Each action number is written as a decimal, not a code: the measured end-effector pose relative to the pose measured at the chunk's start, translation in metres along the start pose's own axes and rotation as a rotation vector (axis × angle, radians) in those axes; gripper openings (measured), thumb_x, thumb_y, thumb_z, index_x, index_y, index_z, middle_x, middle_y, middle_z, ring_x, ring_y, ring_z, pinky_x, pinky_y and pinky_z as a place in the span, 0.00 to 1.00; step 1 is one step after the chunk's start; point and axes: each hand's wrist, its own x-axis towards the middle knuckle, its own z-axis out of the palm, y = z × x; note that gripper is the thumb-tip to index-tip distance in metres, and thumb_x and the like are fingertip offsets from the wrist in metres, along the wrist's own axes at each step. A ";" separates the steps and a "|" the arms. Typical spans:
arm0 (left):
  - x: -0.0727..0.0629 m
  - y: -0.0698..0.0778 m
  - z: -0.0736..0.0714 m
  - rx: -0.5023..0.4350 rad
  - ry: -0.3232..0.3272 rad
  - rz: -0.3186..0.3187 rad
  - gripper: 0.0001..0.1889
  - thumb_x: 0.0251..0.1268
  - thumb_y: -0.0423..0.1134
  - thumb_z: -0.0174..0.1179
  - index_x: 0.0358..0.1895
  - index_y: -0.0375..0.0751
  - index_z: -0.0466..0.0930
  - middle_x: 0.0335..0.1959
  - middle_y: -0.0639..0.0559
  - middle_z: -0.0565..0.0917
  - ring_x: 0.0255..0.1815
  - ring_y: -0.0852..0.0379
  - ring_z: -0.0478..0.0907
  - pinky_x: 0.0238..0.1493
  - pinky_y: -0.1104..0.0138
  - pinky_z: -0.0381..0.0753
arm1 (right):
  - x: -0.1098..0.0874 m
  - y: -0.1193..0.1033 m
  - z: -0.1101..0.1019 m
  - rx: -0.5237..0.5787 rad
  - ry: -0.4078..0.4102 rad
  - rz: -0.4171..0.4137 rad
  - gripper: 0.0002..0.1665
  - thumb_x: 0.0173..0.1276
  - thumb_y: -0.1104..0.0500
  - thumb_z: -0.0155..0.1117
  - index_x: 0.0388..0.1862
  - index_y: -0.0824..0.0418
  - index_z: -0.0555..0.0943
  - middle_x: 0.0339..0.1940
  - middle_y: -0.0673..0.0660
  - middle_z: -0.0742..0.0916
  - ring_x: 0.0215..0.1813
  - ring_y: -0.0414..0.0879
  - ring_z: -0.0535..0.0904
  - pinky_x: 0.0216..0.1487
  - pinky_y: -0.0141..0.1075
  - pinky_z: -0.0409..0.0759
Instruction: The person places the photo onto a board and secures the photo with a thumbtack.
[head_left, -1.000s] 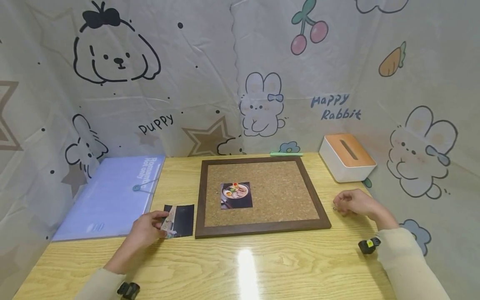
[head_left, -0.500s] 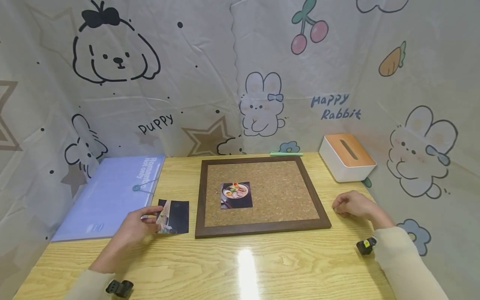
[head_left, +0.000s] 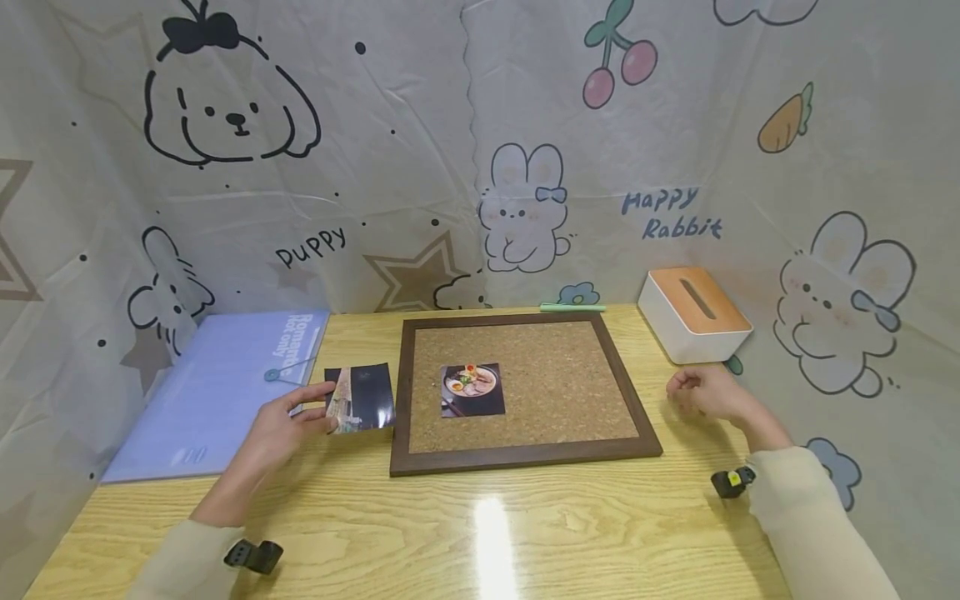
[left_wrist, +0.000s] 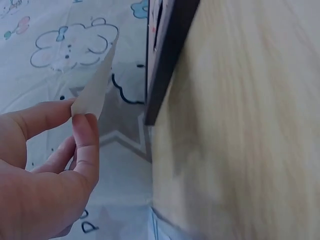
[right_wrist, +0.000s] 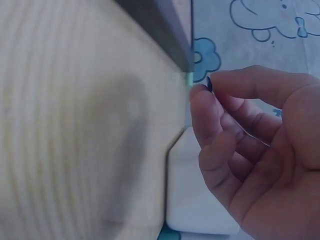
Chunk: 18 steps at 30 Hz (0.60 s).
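My left hand (head_left: pixel 281 429) pinches the left edge of a dark photo (head_left: pixel 367 396) between thumb and fingers. The photo is raised off the table, and its right corner reaches the corkboard's (head_left: pixel 562 375) left frame in the head view. Its pale back (left_wrist: pixel 95 95) faces the left wrist camera. On the cork lies another photo, of a ramen bowl (head_left: pixel 474 390). My right hand (head_left: pixel 708 396), right of the board, pinches a small dark thumbtack (right_wrist: pixel 209 84) between thumb and forefinger; only a thin sliver of it shows.
A lilac document folder (head_left: pixel 217 400) lies at the left. Behind my right hand stands a white tissue box (head_left: pixel 693 317) with a wooden lid. A green pen (head_left: pixel 572 308) lies along the table's back edge, before a printed curtain (head_left: pixel 420 125).
My left hand first shifted left with the dark photo, then lifted it up and toward the board. The right hand rose slightly, its pinch unchanged.
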 end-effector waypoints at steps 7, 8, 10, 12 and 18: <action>0.010 0.017 0.016 -0.107 -0.021 0.063 0.36 0.65 0.46 0.67 0.75 0.49 0.65 0.79 0.44 0.60 0.74 0.41 0.68 0.71 0.47 0.70 | 0.002 -0.019 -0.007 -0.006 -0.003 -0.013 0.09 0.72 0.60 0.60 0.39 0.66 0.81 0.32 0.62 0.85 0.32 0.48 0.79 0.30 0.38 0.79; 0.012 0.020 0.018 -0.112 -0.027 0.070 0.36 0.65 0.47 0.67 0.76 0.49 0.65 0.79 0.44 0.60 0.74 0.41 0.68 0.71 0.47 0.69 | 0.002 -0.021 -0.007 -0.008 -0.006 -0.015 0.08 0.72 0.60 0.60 0.39 0.66 0.81 0.32 0.62 0.85 0.32 0.49 0.80 0.30 0.39 0.79; 0.015 0.025 0.024 -0.119 -0.036 0.083 0.36 0.66 0.46 0.67 0.75 0.48 0.65 0.79 0.44 0.60 0.73 0.41 0.69 0.71 0.46 0.69 | 0.004 -0.025 -0.007 -0.006 -0.012 -0.017 0.08 0.72 0.60 0.60 0.39 0.66 0.81 0.33 0.63 0.86 0.33 0.50 0.80 0.30 0.39 0.79; 0.019 0.031 0.031 -0.125 -0.038 0.095 0.35 0.67 0.45 0.66 0.75 0.47 0.65 0.77 0.42 0.62 0.72 0.40 0.71 0.71 0.46 0.69 | 0.006 -0.027 -0.007 0.007 -0.023 -0.023 0.08 0.72 0.60 0.60 0.40 0.67 0.80 0.34 0.63 0.86 0.34 0.51 0.82 0.30 0.38 0.79; 0.032 0.047 0.053 -0.159 -0.053 0.087 0.32 0.67 0.38 0.65 0.74 0.46 0.67 0.76 0.42 0.66 0.70 0.41 0.73 0.70 0.47 0.71 | 0.012 -0.032 -0.006 0.056 -0.033 -0.034 0.12 0.75 0.58 0.60 0.42 0.68 0.79 0.42 0.67 0.88 0.35 0.51 0.85 0.33 0.39 0.84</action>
